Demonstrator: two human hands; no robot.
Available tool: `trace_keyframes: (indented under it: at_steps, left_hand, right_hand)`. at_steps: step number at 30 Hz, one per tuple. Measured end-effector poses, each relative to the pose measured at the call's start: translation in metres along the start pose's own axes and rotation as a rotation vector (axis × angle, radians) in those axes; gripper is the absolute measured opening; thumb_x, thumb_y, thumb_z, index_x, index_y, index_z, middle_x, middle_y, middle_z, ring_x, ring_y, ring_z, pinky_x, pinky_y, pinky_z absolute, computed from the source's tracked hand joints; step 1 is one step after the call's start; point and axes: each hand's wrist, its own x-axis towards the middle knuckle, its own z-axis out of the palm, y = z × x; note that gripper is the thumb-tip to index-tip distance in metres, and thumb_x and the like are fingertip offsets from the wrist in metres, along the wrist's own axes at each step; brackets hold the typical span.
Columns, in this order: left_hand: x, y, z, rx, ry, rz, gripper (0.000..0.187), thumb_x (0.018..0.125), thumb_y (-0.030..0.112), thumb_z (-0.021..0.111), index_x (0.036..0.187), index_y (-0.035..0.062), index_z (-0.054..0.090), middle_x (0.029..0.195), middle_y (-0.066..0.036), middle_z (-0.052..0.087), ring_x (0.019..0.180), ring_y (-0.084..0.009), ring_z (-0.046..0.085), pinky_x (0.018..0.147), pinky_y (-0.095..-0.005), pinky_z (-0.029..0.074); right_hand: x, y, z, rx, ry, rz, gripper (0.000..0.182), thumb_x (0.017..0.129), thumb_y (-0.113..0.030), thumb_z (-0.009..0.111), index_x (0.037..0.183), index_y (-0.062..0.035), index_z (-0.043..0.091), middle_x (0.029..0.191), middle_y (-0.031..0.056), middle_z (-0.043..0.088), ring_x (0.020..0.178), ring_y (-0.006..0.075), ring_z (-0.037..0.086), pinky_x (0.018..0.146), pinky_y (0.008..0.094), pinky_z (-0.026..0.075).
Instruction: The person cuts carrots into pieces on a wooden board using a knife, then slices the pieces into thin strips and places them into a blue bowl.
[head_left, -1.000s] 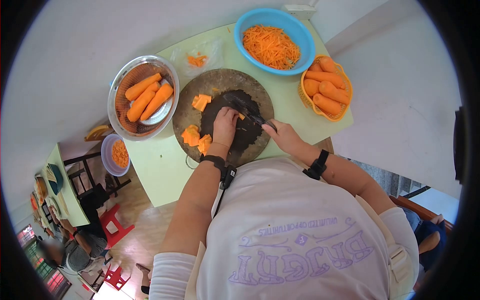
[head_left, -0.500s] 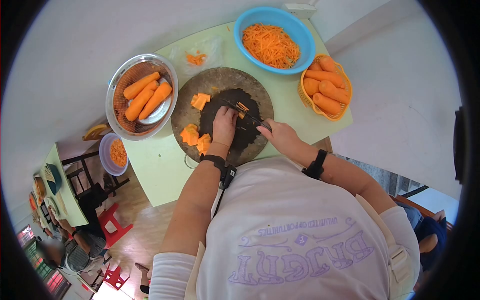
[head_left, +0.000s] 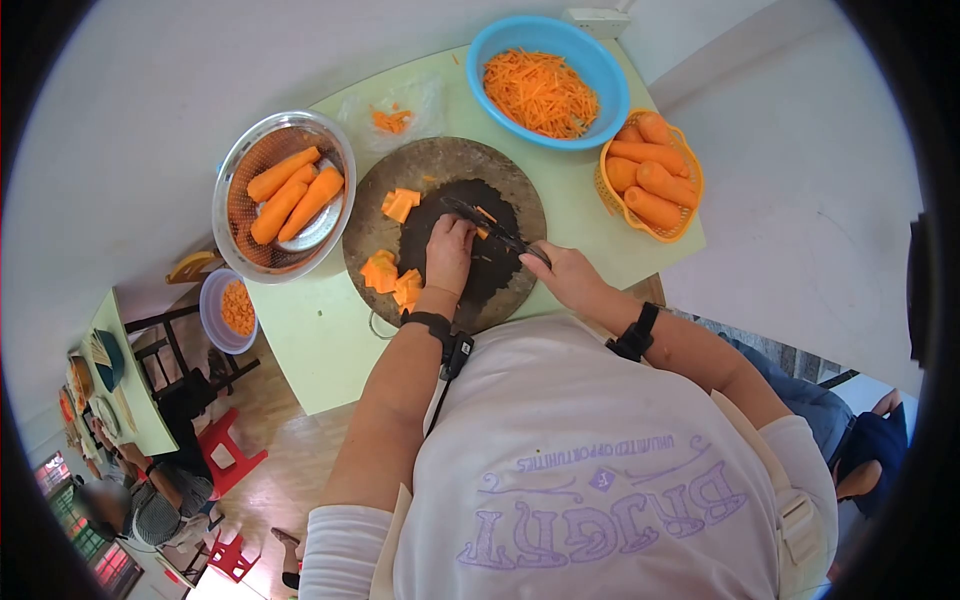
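My right hand point(head_left: 562, 273) is closed round the handle of a dark knife point(head_left: 497, 231). Its blade slants over the dark, wet middle of a round wooden chopping board point(head_left: 375, 215). Beside the blade, my left hand point(head_left: 450, 252) presses down with curled fingers; what lies under them is hidden. A few thin carrot strips point(head_left: 484, 214) show on the blade's far side. Stacked carrot slices point(head_left: 400, 205) sit on the board's upper left, and more carrot slices point(head_left: 379, 271) lie left of my left hand.
Whole carrots fill a metal colander point(head_left: 225, 220) on the left and a yellow basket point(head_left: 690, 215) on the right. A blue basin point(head_left: 612, 85) holds shredded carrot. Carrot scraps lie on a plastic bag point(head_left: 428, 105). A purple bowl point(head_left: 213, 325) stands lower left; other people are nearby.
The knife blade has shifted slightly left, while my right hand sits a little farther right. My left hand stays in place. At right, more of a seated person's jeans shows.
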Motion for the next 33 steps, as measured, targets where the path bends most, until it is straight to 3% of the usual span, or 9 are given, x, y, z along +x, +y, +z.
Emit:
trace_keyframes:
  at_steps: [14, 20, 33]
  left_hand:
    - [0.002, 0.002, -0.003, 0.036, -0.012, 0.020, 0.007, 0.080, 0.005, 0.067, 0.086, 0.0039, 0.064, 0.086, -0.012, 0.057, 0.085, -0.0327, 0.060, 0.073, -0.0399, 0.051]
    - [0.003, 0.001, -0.003, 0.012, 0.001, 0.045, 0.007, 0.080, 0.005, 0.067, 0.085, 0.0041, 0.063, 0.087, -0.012, 0.059, 0.086, -0.0328, 0.060, 0.074, -0.0403, 0.051]
    - [0.002, 0.000, -0.001, 0.048, -0.011, 0.028, 0.006, 0.080, 0.005, 0.066, 0.085, 0.0038, 0.063, 0.085, -0.012, 0.056, 0.085, -0.0325, 0.059, 0.073, -0.0404, 0.050]
  right_hand:
    - [0.006, 0.003, 0.006, -0.091, 0.001, 0.007, 0.046, 0.097, -0.048, 0.048, 0.107, -0.0043, 0.060, 0.083, 0.0202, 0.067, 0.081, 0.0387, 0.064, 0.072, 0.0462, 0.050]
    - [0.005, 0.003, -0.001, 0.111, 0.013, 0.043, 0.047, 0.097, -0.045, 0.048, 0.106, -0.0006, 0.061, 0.082, 0.0217, 0.065, 0.081, 0.0390, 0.063, 0.072, 0.0438, 0.048]
    - [-0.003, -0.001, 0.004, -0.012, 0.027, 0.012, 0.045, 0.097, -0.045, 0.049, 0.104, -0.0022, 0.061, 0.081, 0.0206, 0.066, 0.080, 0.0398, 0.064, 0.071, 0.0458, 0.049]
